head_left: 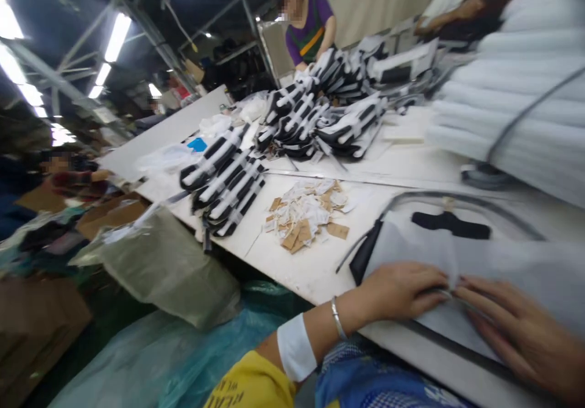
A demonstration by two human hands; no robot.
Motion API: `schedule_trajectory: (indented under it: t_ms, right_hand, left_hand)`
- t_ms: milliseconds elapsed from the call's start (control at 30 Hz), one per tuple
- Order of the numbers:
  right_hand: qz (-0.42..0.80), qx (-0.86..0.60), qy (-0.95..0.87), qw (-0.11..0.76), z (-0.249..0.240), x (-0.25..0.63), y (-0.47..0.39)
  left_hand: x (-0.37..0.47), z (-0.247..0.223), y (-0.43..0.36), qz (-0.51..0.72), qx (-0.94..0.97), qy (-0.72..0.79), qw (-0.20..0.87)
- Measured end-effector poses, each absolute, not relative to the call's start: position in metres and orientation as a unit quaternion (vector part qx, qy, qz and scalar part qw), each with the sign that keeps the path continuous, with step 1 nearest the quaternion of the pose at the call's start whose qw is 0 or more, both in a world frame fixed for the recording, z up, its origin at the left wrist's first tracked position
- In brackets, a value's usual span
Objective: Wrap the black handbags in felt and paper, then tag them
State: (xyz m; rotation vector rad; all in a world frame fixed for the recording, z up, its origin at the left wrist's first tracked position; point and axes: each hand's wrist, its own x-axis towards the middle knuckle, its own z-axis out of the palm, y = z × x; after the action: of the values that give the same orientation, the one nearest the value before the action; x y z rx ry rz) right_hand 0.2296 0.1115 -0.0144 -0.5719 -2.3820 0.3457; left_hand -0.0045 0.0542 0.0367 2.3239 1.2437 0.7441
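Observation:
A sheet of thin pale grey-white material [516,268] lies over a black-edged piece [365,252] at the table's near right. My left hand [406,289], with a bracelet at the wrist, pinches a fold of the sheet between thumb and fingers. Close beside it, my right hand [507,319] rests on the same sheet, its fingers extended toward the fold and its fingertips nearly meeting the left ones. Just beyond the hands is a black strip [450,225], and a dark cord-like edge [466,197] curves behind it.
Tan tags with white strings [306,216] lie mid-table. Black-and-white bundles [228,182] stand left and further back. A tall stack of white padding [516,97] rises at right. Another person [311,27] stands across the table. Khaki fabric [169,268] hangs off the left edge.

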Motion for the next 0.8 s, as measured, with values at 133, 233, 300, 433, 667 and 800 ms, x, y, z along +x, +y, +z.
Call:
schedule_trajectory:
  t_ms: [133, 233, 300, 433, 667, 800]
  right_hand:
    - [0.087, -0.234, -0.936, 0.247, 0.006, 0.232, 0.104]
    - [0.103, -0.248, -0.939, 0.216, 0.018, 0.228, 0.098]
    - [0.116, -0.256, -0.936, 0.213, 0.023, 0.227, 0.094]
    - [0.111, -0.293, -0.923, 0.225, 0.025, 0.227, 0.09]
    - [-0.011, -0.306, -0.946, 0.106, 0.028, 0.223, 0.089]
    - [-0.034, -0.318, -0.945, 0.071, 0.032, 0.223, 0.091]
  left_hand:
    - [-0.005, 0.041, 0.054, 0.304, 0.802, 0.463, 0.225]
    - [-0.005, 0.042, 0.053, 0.318, 0.797, 0.456, 0.236]
    - [-0.005, 0.042, 0.052, 0.319, 0.796, 0.457, 0.237]
    - [-0.004, 0.04, 0.052, 0.311, 0.798, 0.463, 0.228]
    - [-0.006, 0.044, 0.049, 0.247, 0.831, 0.46, 0.194]
    - [-0.011, 0.053, 0.047, 0.137, 0.868, 0.456, 0.14]
